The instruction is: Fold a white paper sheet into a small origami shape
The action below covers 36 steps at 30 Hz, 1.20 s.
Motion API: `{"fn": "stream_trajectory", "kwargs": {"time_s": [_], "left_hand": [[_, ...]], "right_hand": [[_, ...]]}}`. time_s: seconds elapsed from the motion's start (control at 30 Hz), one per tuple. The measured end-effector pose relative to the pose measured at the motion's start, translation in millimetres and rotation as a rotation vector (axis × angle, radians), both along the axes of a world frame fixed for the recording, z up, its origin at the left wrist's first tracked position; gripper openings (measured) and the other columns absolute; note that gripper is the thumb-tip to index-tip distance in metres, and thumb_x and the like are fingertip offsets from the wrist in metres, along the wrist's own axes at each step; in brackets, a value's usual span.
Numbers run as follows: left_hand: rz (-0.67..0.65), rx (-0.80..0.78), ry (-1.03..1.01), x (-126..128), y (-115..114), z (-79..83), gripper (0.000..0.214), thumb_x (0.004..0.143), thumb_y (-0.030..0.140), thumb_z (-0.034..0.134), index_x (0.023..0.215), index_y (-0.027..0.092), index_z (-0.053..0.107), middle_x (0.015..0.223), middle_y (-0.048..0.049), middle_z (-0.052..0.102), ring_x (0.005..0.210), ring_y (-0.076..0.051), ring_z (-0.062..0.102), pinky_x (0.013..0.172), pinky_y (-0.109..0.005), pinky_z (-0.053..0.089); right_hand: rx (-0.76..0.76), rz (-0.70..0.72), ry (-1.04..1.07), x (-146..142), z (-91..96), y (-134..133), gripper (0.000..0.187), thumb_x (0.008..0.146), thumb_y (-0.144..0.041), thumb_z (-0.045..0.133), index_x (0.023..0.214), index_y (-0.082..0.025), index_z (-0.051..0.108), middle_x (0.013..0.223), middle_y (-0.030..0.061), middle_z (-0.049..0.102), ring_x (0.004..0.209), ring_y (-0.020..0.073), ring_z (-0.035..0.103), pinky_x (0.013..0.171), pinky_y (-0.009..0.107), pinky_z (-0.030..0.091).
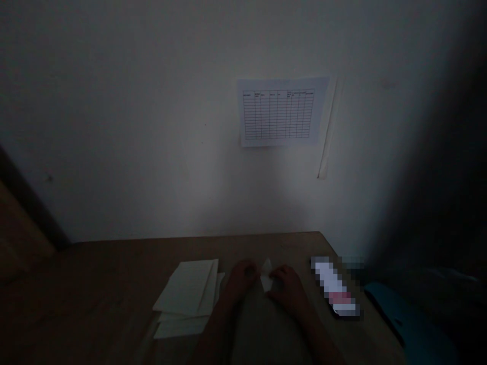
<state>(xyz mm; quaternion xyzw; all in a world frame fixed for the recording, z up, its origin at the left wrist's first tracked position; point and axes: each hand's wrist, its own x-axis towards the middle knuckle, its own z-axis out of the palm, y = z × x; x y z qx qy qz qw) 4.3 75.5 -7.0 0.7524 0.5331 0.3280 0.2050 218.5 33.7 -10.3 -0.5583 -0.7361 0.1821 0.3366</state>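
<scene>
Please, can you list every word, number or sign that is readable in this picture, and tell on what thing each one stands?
Nothing can be quoted.
Printed table on the wall: header words too small to read; no numbers readable.
Blurred object on the desk: pixelated, nothing readable.
Folded paper between the left hand and right hand: no text visible.
Paper sheets: no text visible.

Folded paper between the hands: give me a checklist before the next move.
1. Left hand and right hand at the small white folded paper: ok, both close against it.
2. Fold edges aligned: cannot tell, too dim.
3. Cream paper sheets lying flat, left of the hands: ok.
4. Blurred white-and-pink object on the wooden table, apart from the right hand: ok.
5. Light on the work: not ok, the scene is dark.
</scene>
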Motion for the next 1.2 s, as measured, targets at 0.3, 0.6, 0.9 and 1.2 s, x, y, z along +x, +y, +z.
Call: {"fn": "stream_trajectory", "kwargs": {"time_s": [0.3,0.6,0.9,1.2], "left_hand": [[-0.029,0.14,0.028,8,7,-0.4,0.007,0.078,0.024,0.07,0.082,0.023,0.076,0.105,-0.0054,0.071,0.105,-0.022,0.061,0.096,-0.036,0.046],[0.088,0.158,0.061,11,4,0.2,0.012,0.078,0.016,0.063,0.086,0.019,0.071,0.101,-0.0071,0.07,0.1,-0.021,0.062,0.093,-0.036,0.047],[0.125,0.127,0.093,15,-3,6.1,0.009,0.069,0.012,0.066,0.073,0.02,0.067,0.101,-0.0057,0.069,0.104,-0.022,0.059,0.096,-0.036,0.045],[0.179,0.168,0.256,14,-4,2.6,0.025,0.074,0.023,0.068,0.098,0.016,0.069,0.111,-0.0112,0.064,0.107,-0.026,0.057,0.096,-0.041,0.046]], "right_hand": [[-0.014,0.014,-0.007,-2,3.2,-1,0.055,0.057,-0.027,0.084,0.11,-0.028,0.068,0.128,0.0071,0.053,0.121,0.0283,0.049,0.102,0.038,0.039],[0.101,0.135,-0.087,-4,10.7,-7,0.032,0.082,-0.027,0.063,0.113,-0.031,0.069,0.138,0.0032,0.055,0.133,0.0261,0.04,0.11,0.044,0.031],[0.087,0.089,-0.144,-3,-6.2,4,0.031,0.092,-0.022,0.051,0.115,-0.029,0.07,0.128,0.0027,0.066,0.129,0.0251,0.048,0.108,0.045,0.033],[0.102,0.094,-0.217,-4,-7.1,2,0.05,0.083,-0.005,0.048,0.12,-0.033,0.067,0.131,0.0014,0.064,0.13,0.0232,0.048,0.109,0.044,0.029]]}}
